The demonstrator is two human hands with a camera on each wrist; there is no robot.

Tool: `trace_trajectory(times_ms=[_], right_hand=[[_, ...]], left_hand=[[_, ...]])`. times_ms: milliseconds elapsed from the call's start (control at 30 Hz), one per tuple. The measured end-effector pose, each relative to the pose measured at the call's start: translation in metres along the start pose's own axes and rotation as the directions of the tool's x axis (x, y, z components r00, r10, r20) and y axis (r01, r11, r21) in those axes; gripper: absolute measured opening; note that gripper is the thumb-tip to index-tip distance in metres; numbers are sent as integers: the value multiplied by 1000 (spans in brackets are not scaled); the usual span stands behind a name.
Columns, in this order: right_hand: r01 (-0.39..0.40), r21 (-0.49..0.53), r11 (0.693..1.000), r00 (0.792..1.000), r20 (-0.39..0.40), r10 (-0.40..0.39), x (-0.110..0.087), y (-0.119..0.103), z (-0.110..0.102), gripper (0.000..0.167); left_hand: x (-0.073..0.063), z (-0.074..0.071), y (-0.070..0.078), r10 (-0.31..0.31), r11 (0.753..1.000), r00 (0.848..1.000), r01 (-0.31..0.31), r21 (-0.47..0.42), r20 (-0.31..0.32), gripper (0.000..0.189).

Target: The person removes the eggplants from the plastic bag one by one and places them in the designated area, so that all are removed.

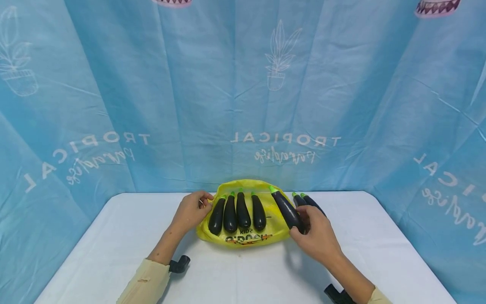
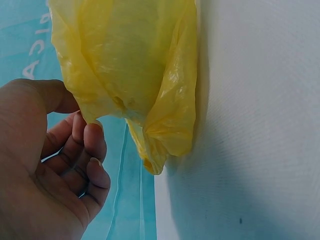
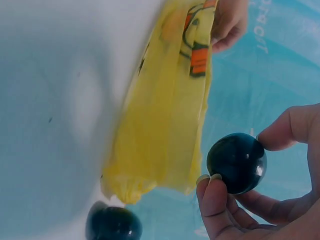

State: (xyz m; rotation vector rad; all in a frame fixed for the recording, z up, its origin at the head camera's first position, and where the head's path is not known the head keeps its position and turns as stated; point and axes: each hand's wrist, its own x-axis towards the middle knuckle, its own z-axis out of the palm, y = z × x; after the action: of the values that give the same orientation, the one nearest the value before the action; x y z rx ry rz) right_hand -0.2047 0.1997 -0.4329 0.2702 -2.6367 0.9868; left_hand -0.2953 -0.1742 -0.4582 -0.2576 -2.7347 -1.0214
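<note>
I had white table (image 1: 243,274) nearer than both grips, blue curtain (image 1: 243,105) beyond its far edge; left hand (image 1: 190,210) pinched yellow bag (image 1: 275,230), right hand (image 1: 318,234) gripped an eggplant (image 1: 286,210).

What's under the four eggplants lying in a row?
The yellow bag is under the eggplants, with dark print showing near their lower ends. They cover the spots right beneath them, so I can't tell what else is there.

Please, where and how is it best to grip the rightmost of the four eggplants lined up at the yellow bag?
Probably best around the thick lower half of that eggplant, from the person's right. Its body widens toward the near end, and bare yellow bag shows on that side.
</note>
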Motion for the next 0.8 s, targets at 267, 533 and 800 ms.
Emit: trace_trajectory(times_ms=[267,533,800], right_hand=[[-15,-18,1000,1000,-14,15,3,19,-11,42],[-95,-23,995,995,-1,95,13,36,-22,41],[-174,-36,984,984,34,175,22,53,-32,44]], left_hand=[[0,0,-1,-5,1000,1000,5,-16,-7,18],[-1,1,1,3,1000,1000,-3,-17,-6,18],[-1,2,1,0,1000,1000,0,-12,-2,17]])
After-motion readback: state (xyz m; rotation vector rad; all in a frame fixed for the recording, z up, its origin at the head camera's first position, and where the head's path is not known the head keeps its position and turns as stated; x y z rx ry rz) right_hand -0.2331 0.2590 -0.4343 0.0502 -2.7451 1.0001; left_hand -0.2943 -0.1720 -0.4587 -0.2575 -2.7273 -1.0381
